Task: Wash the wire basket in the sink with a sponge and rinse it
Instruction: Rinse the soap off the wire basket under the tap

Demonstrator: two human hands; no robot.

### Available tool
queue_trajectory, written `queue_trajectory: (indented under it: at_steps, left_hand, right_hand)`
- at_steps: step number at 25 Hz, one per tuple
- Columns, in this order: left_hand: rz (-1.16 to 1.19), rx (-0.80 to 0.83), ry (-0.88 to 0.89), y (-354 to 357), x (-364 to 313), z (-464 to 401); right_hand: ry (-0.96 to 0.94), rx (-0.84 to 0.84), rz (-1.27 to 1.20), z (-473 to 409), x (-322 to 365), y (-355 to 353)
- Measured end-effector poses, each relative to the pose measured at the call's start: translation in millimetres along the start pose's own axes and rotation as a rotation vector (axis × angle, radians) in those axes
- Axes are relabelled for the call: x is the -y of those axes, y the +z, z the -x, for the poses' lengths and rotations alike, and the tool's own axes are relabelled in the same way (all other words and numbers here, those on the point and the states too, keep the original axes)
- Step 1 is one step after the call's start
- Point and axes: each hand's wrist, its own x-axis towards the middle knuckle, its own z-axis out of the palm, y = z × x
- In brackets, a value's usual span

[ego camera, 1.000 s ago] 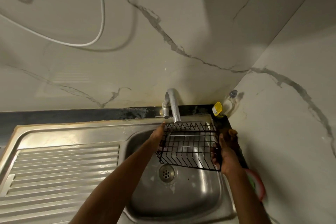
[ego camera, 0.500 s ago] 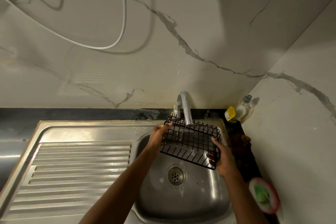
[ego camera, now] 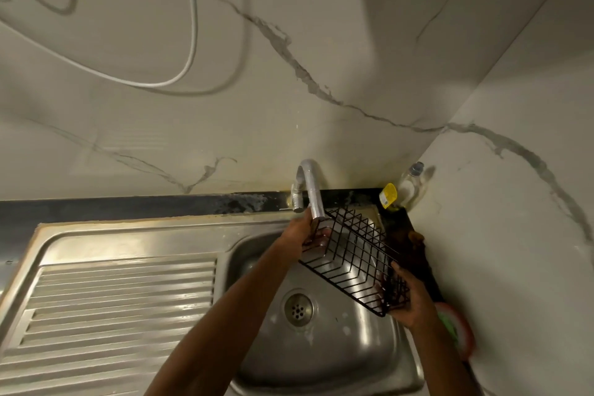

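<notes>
Hands on both ends of the wire basket, and it hangs tilted over the sink, clear of the bowl. Left hand has the upper end, fingers curled round the black wire right under the tap, whose spout comes down just at the basket's top corner. Right hand grips the lower end from below, fingers wrapped in through the grid, thumb along the rim. So the basket slopes from the left hand, high near the spout, down to the right hand, low and closer to the person. Whether water is running, I can't tell from here. Below and between the two hands sits the drain, with a few pale flecks around it on the steel. Out past the left forearm stretches the ribbed draining board. Beyond the right hand, back in the corner against the marble wall, stands a clear bottle with a yellow label beside it. Just behind the right wrist, on the dark tabletop edge, a round dish with something green in it, which may be the sponge, too blurred to say. Overhead, a white cable loops across the wall.
</notes>
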Motion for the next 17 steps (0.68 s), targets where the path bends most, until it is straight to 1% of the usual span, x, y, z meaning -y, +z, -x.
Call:
queue_trajectory:
  at_steps: [1, 2, 4, 6, 7, 9, 10, 11, 12, 13, 14, 15, 16, 17]
  left_hand:
    - [0.031, 0.021, -0.031, 3.7, -11.0, 0.5]
    - [0.011, 0.042, -0.034, 7.1, -19.5, 1.4]
    - [-0.097, 0.078, -0.008, 14.6, -33.2, 6.5]
    - [-0.166, 0.109, 0.123, 17.5, -33.4, 5.9]
    - [-0.221, 0.108, 0.234, 15.2, -28.9, 2.5]
    - [-0.433, 0.029, 0.376, 10.0, -19.9, -4.0]
    - [-0.448, -0.006, 0.368, 7.6, -14.3, -5.8]
    - [-0.391, -0.027, 0.335, 4.2, -9.3, -2.3]
    - [-0.334, -0.036, 0.273, 0.1, -4.4, -0.5]
    - [-0.254, -0.008, 0.174, -6.2, 0.7, 1.0]
    - [-0.167, 0.065, 0.051, -15.3, 4.2, 3.7]
    - [-0.076, 0.171, -0.045, -26.0, 8.8, 6.1]
    - [0.029, 0.261, -0.081, -38.1, 13.9, 8.7]
    - [0.106, 0.301, -0.085, -50.1, 19.7, 10.7]
  right_hand:
    - [0.02, -0.032, 0.009, -0.1, 1.2, -3.3]
    - [0.026, -0.061, -0.006, -4.0, 2.1, -7.5]
    - [0.028, -0.095, -0.024, -0.5, 1.5, -5.2]
    - [0.005, -0.109, -0.02, 5.2, -2.8, 2.1]
    - [-0.027, -0.1, -0.015, 10.7, -5.7, 6.4]
    - [-0.113, -0.073, -0.06, 10.1, -7.2, 7.9]
    - [-0.129, -0.079, -0.057, 7.4, -7.7, 7.2]
    - [-0.129, -0.087, -0.034, 6.3, -7.8, 8.8]
    - [-0.137, -0.068, -0.014, 8.1, -7.4, 10.8]
    - [-0.124, -0.045, 0.023, 10.6, -8.8, 13.4]
    - [-0.111, -0.034, 0.059, 9.0, -12.2, 14.8]
    - [-0.108, -0.011, 0.115, 9.2, -15.3, 19.5]
    - [-0.117, -0.012, 0.163, 10.9, -17.3, 25.3]
    - [-0.149, -0.013, 0.218, 13.6, -17.6, 33.8]
